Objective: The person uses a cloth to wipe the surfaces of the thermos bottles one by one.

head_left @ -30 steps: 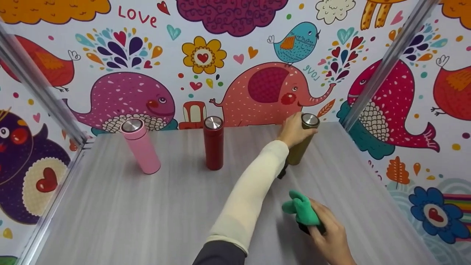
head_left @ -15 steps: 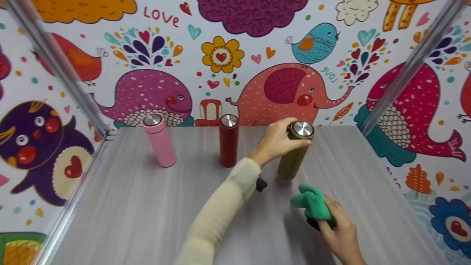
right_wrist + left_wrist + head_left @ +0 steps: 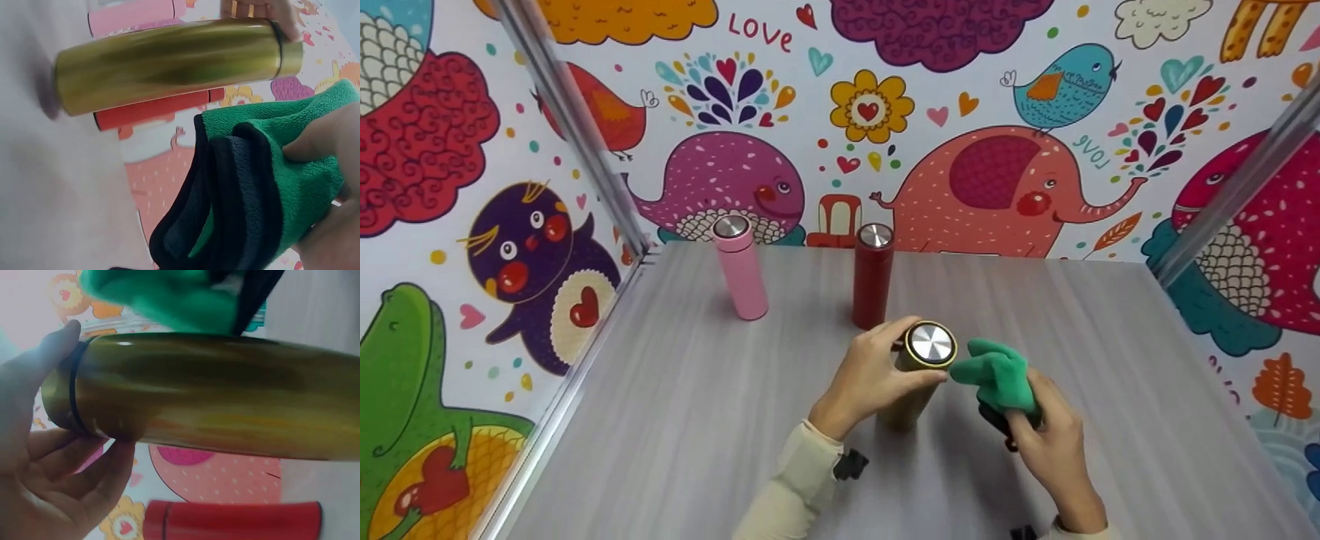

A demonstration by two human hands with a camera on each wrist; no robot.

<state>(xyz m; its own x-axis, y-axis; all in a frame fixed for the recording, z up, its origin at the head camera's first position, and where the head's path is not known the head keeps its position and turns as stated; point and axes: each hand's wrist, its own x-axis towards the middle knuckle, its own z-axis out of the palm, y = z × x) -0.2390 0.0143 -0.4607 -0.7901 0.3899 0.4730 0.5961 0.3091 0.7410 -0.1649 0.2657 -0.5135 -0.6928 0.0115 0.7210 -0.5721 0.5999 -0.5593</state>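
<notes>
My left hand (image 3: 870, 375) grips an olive-gold thermos flask (image 3: 214, 394) near its top, thumb on one side and fingers on the other. The flask's silver lid (image 3: 931, 343) faces up toward the head camera. Just to its right, my right hand (image 3: 1054, 431) holds a folded green cloth (image 3: 1003, 379). Dark grey inner layers and black edging of the cloth show in the right wrist view, where my thumb presses into the green side. Cloth and flask lid nearly meet in the head view.
Behind the flask stands a red thermos flask (image 3: 874, 277), upright on the grey table (image 3: 720, 405). A pink thermos flask (image 3: 742, 274) is farther left. Walls printed with cartoon animals enclose the table, with metal posts (image 3: 585, 142) at the corners.
My left hand has brought the olive-gold flask from the back right toward the front and left, close to the cloth. My right hand keeps its hold on the cloth. The head view has shifted.
</notes>
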